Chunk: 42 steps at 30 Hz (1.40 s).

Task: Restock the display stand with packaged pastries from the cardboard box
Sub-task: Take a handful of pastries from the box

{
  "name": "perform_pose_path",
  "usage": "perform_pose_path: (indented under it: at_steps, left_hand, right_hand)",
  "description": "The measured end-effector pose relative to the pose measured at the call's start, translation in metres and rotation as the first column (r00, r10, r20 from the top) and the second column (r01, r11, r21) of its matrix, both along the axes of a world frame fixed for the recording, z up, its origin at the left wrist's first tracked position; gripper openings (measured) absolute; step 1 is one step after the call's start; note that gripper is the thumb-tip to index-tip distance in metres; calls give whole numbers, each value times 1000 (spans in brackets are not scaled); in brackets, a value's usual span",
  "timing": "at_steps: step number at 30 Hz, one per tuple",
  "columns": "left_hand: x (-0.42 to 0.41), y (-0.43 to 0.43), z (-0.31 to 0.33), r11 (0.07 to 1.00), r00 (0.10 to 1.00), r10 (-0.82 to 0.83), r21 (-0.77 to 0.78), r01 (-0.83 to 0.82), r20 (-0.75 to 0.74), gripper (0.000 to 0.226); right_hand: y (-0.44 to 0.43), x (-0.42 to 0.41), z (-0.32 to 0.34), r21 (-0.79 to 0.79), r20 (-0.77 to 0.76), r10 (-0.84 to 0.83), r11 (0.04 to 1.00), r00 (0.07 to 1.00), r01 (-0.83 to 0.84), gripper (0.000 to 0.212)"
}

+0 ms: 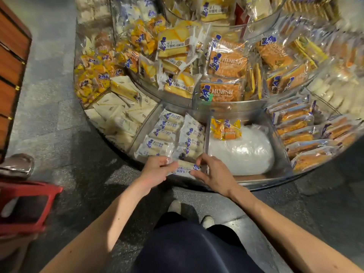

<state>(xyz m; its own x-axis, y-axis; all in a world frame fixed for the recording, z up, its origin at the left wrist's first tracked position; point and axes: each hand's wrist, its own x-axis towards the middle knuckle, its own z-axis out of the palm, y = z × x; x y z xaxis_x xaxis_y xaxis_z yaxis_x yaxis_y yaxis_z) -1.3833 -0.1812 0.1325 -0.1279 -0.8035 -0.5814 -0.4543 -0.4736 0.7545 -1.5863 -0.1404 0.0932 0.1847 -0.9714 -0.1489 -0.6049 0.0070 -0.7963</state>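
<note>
A white-wrapped pastry pack (185, 168) with blue print is held over the near rim of the round display stand (256, 185). My left hand (157, 170) pinches its left end and my right hand (211, 171) pinches its right end. Just beyond it, a clear-walled compartment (145, 127) holds several matching white packs (169, 133) in two rows. The cardboard box is not in view.
The neighbouring compartment holds a crumpled white plastic bag (242, 150) with an orange pack (225, 129) on top. Other bins and upper tiers hold many pastry packs. A red plastic stool (27, 207) stands at the left on the grey floor, and a wooden cabinet (11, 62) behind it.
</note>
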Motion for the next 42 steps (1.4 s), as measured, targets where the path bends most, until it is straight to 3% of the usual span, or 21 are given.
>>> perform_pose_path:
  at_steps: [3,10,14,17,23,27,30,33,37,42]
  left_hand:
    - [10,-23,-5,994,996,-63,-83,69,70,28]
    - [-3,-66,-34,961,963,-203,-151,231,179,24]
    - [-5,-80,-50,946,945,-230,-175,273,232,24]
    - [-4,-88,-62,938,935,-243,-182,295,259,28]
    - [-5,-87,-79,921,910,-300,-162,355,286,35]
    - [-5,-87,-82,913,904,-306,-179,368,297,37]
    - [-3,-85,-75,895,891,-322,-202,397,321,37]
    - [3,-81,-62,883,892,-311,-248,399,329,34]
    - [21,-69,-23,854,883,-301,-310,417,360,21]
    - [75,-16,50,818,861,-237,-386,427,451,40]
  right_hand:
    - [-16,8,0,-114,-190,10,993,982,-33,36]
    - [-43,25,-18,-96,-642,-2,992,766,-77,41]
    - [-46,37,-26,-44,-780,-51,999,624,27,54]
    - [-50,41,-20,-12,-830,-45,998,557,61,36]
    - [-49,53,-27,115,-880,73,992,469,61,35]
    - [-45,51,-31,136,-874,87,988,478,69,40]
    - [-43,48,-38,64,-833,3,994,553,91,42]
    - [-36,44,-32,-99,-689,-182,983,702,157,35]
    - [-18,47,-2,-199,-442,-281,957,852,212,23]
    - [29,77,33,-230,-245,-211,961,946,155,28]
